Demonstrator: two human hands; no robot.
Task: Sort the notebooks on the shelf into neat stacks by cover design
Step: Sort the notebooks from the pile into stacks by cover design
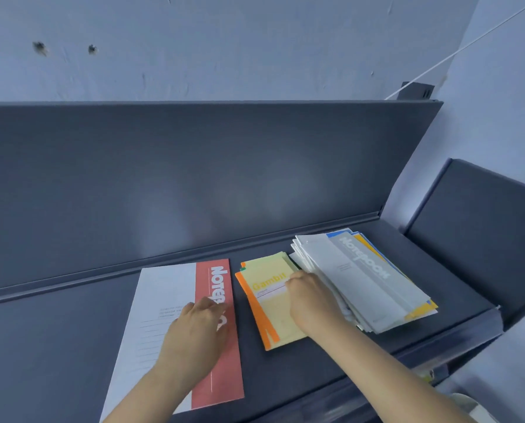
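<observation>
A large white notebook with a red strip (169, 288) lies flat on the dark shelf (56, 346). My left hand (194, 334) rests on it with relaxed fingers, over the red strip. Beside it to the right sits a small stack of yellow "Gambit" notebooks (268, 294) with orange and green covers showing underneath. My right hand (313, 300) lies across that stack's right side, its fingers reaching under the left edge of a tall untidy pile of notebooks (362, 276) topped by a grey one. The fingertips are hidden there.
The shelf has a tall dark back panel (194, 178) and a raised ledge along its rear. A second dark shelf section (484, 239) stands at the right. A pale wall (224, 41) rises behind.
</observation>
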